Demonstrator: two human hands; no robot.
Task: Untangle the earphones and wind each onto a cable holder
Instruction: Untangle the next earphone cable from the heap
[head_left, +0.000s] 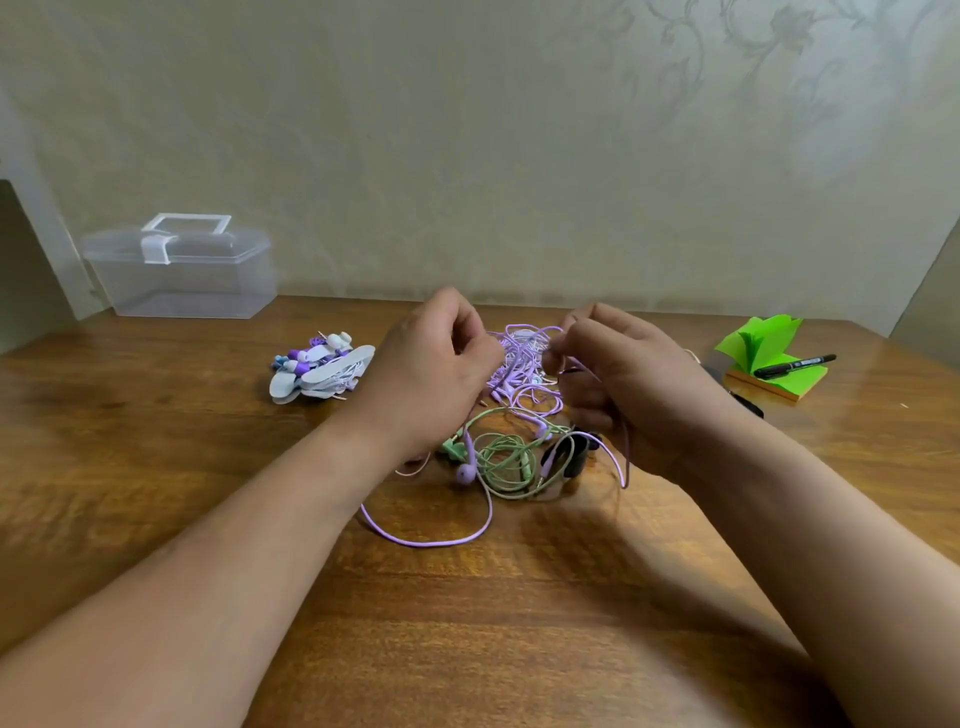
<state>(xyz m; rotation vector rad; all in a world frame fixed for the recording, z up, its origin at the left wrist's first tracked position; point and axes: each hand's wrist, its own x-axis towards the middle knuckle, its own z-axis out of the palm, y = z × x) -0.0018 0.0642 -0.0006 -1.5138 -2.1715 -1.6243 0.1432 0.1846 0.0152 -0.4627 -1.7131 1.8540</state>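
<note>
— Both hands are up over the middle of the bench (156, 467), close together. What are they holding?

— The left hand (431, 374) has its fingers curled and pinches the tangle of purple earphones (519, 358) from the left. The right hand (628, 384) pinches the same cord from the right, and one purple strand runs down past its palm and hangs in a curve below the wrist.

— So the purple knot sits between them?

— Yes, right between the fingertips and partly behind them, lifted a little. More of that cord trails toward the person: an earbud (466, 474) lies under the left wrist, and a long loop rests on the wood nearer still.

— Anything else in the heap?

— Green earphones (506, 460) lie coiled on the bench just below the hands, mixed with the purple. Touching them on the right is a dark loop (569, 452); I cannot tell whether it is cord or a holder.

— And the cable holders?

— A pile of pale cable holders (322, 371) lies left of the left hand, near but apart.

— Any writing?

— A black marker (795, 365) on the green note pad (763, 348), far right, has a white label, too small to read. The clear box (182, 275) at the back left shows no label.
</note>
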